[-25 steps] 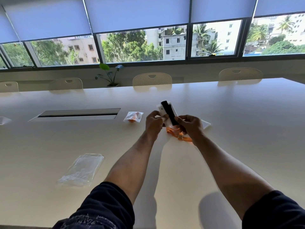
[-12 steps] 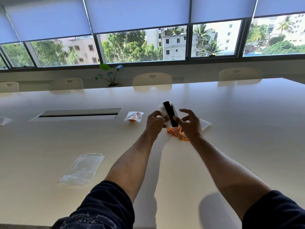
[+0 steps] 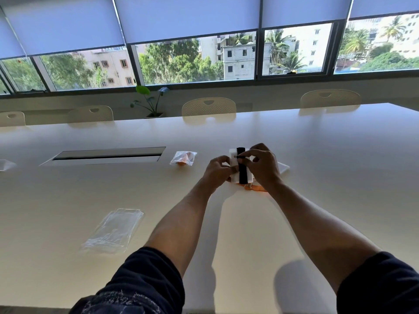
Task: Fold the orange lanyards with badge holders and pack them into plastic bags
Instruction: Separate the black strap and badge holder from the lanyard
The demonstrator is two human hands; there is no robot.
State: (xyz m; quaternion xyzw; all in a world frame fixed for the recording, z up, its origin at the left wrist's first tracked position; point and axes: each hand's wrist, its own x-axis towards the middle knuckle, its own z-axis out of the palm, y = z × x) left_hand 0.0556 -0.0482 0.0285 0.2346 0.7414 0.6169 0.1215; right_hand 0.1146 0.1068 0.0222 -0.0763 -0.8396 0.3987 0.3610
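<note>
Pinching badge holder [image 3: 235, 165] edge, left hand [image 3: 216, 172], right hand [image 3: 263, 165] fingertips nipping its black strap [image 3: 242, 171]

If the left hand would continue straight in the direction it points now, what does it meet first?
The left hand already holds the white badge holder. Its forearm points up and right, so beyond the holder it would probably meet the right hand gripping the other side, though depth is unclear.
</note>
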